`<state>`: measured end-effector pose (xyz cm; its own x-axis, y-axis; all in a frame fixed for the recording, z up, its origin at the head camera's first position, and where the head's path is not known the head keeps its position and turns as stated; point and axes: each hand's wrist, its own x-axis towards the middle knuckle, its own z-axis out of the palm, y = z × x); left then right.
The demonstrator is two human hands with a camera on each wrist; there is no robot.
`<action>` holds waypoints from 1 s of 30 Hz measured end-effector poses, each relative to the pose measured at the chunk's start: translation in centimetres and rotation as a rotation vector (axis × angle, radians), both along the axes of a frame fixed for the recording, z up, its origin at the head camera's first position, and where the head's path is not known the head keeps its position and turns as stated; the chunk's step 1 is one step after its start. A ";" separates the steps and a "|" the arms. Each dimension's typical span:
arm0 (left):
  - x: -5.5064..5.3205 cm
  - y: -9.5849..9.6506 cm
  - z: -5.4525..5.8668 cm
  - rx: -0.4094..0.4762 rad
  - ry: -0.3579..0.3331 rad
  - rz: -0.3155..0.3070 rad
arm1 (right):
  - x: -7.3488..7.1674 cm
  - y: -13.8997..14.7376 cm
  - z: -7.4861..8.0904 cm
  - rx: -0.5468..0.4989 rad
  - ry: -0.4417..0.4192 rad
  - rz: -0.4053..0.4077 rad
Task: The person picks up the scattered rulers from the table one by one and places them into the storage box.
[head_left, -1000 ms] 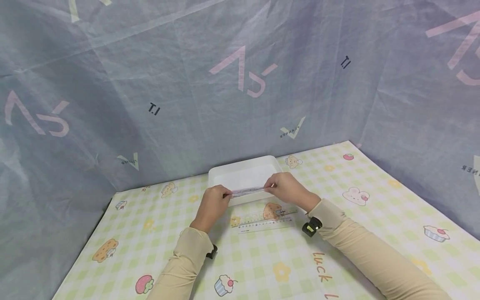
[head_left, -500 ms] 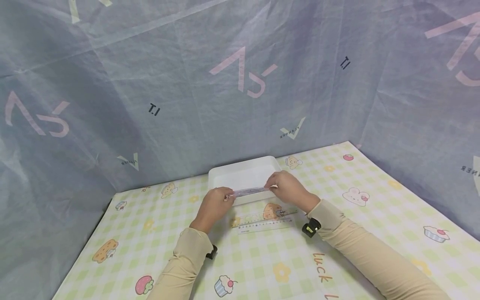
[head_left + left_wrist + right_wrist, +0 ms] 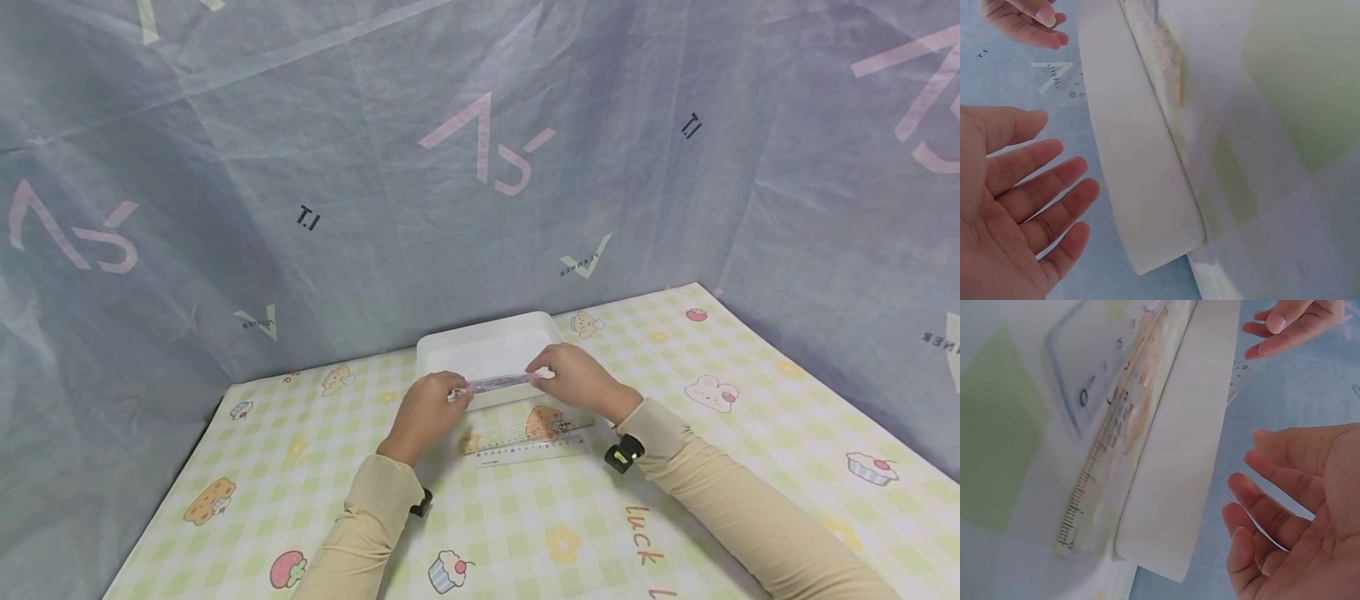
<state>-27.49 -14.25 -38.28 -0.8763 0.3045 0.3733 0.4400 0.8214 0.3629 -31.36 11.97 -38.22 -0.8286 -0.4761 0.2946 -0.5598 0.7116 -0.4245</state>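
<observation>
A thin clear ruler (image 3: pixel 501 383) with a faint purple tint spans between both hands at the front rim of the white tray (image 3: pixel 480 336). My left hand (image 3: pixel 424 417) holds its left end, and my right hand (image 3: pixel 581 381) holds the right one. Fingertips show through the clear plastic. In the wrist views only a printed corner of the ruler (image 3: pixel 1238 381) is visible, and the thumbs look apart from the fingers. Whether the ruler touches the rim cannot be told. Two more clear measuring tools, an upper one (image 3: pixel 491 443) and a lower one (image 3: pixel 525 453), lie before the tray.
A pale green checked cloth (image 3: pixel 420 533) with printed cartoons covers the table. Behind and beside it hang grey-blue curtains (image 3: pixel 360 225). Black straps with cameras sit on both wrists, such as the right wrist camera (image 3: pixel 624 452).
The hands stay at the tray's front rim. The fingers shift slightly at both ends of the ruler, and more of its left end shows past the left fingertips. The other measuring tools have not moved.
</observation>
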 end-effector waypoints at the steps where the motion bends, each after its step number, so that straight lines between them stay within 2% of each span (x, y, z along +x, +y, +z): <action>1: 0.0 0.0 0.1 0.002 0.002 0.004 | 0.0 0.0 0.1 -0.002 -0.003 0.000; 7: 0.2 -0.3 0.9 -0.007 0.030 0.022 | 0.4 0.4 1.2 -0.021 -0.004 0.009; 12: 0.3 -0.5 1.4 0.015 0.077 -0.013 | 0.8 0.6 2.1 -0.007 0.015 0.018; 18: 0.7 -0.5 2.0 0.010 0.121 -0.053 | 0.9 0.9 2.6 -0.017 0.000 0.095; 21: 0.9 -0.6 2.3 -0.011 0.101 -0.035 | 0.9 1.2 2.7 0.006 -0.038 0.162; 25: 0.9 -0.8 2.4 -0.026 0.028 -0.008 | 1.0 1.8 3.0 0.064 -0.134 0.231; 30: 0.8 -0.8 2.4 -0.037 -0.020 -0.026 | 1.3 2.1 3.3 0.145 -0.226 0.240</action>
